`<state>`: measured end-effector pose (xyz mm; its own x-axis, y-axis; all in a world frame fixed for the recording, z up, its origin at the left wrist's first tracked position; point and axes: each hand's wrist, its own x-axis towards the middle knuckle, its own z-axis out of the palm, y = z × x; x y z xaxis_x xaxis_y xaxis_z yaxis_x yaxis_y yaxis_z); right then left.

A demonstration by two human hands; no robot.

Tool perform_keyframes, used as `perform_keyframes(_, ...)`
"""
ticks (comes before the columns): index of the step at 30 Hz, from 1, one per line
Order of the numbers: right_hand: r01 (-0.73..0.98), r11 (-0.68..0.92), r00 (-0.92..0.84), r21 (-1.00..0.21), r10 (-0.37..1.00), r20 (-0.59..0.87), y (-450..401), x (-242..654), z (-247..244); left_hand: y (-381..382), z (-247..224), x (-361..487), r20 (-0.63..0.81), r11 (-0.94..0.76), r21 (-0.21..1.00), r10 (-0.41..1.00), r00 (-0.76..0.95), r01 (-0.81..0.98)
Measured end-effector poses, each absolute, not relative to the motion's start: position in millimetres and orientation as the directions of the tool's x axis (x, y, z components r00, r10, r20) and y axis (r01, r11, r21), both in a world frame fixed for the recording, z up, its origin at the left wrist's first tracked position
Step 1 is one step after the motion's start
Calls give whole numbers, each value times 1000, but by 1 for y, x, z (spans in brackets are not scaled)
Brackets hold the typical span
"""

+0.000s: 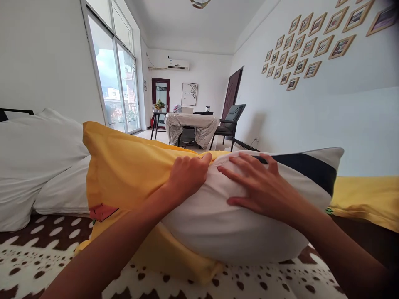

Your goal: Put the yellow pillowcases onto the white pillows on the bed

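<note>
A yellow pillowcase [124,166] is drawn partly over the left end of a plump white pillow [212,232] that has a dark band toward its right corner. My left hand [190,172] is closed in a fist on the edge of the pillowcase, where yellow meets white. Fingers spread, my right hand [255,182] lies flat against the white pillow just right of that edge. A red printed patch shows low on the yellow cloth. The pillow's left end is hidden inside the case.
Beneath is a brown-and-white patterned blanket [40,257]. White pillows [40,149] lie at left, yellow cloth [368,199] at right. Farther back stand a covered table [191,120], a dark chair [230,120] and a potted plant [159,104].
</note>
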<state>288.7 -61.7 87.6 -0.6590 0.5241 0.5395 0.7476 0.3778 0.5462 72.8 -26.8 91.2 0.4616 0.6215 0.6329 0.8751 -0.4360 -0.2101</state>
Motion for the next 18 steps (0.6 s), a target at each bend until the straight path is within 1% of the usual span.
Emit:
perform_keyframes(3, 788, 330, -608, 521, 550, 572, -56, 293, 79, -27, 90, 77, 650, -439, -239, 590, 479, 866)
perform_keyframes(6, 763, 386, -639, 519, 571, 516, -45, 292, 74, -25, 89, 78, 649, -450, -279, 563, 512, 848)
perform_keyframes(9, 720, 454, -690, 525, 551, 470, -41, 281, 67, -18, 92, 78, 663, -437, -348, 511, 547, 830)
perform_keyframes(12, 694, 464, -709, 551, 572, 412, -54, 258, 64, -6, 99, 88, 665, -439, -397, 468, 582, 806)
perform_keyframes(15, 690, 433, -699, 580, 608, 376, -78, 230, 68, 8, 113, 106, 614, -495, -383, 494, 615, 780)
perform_keyframes(18, 701, 432, -686, 567, 628, 369, -94, 209, 75, 12, 126, 122, 563, -557, -350, 517, 645, 753)
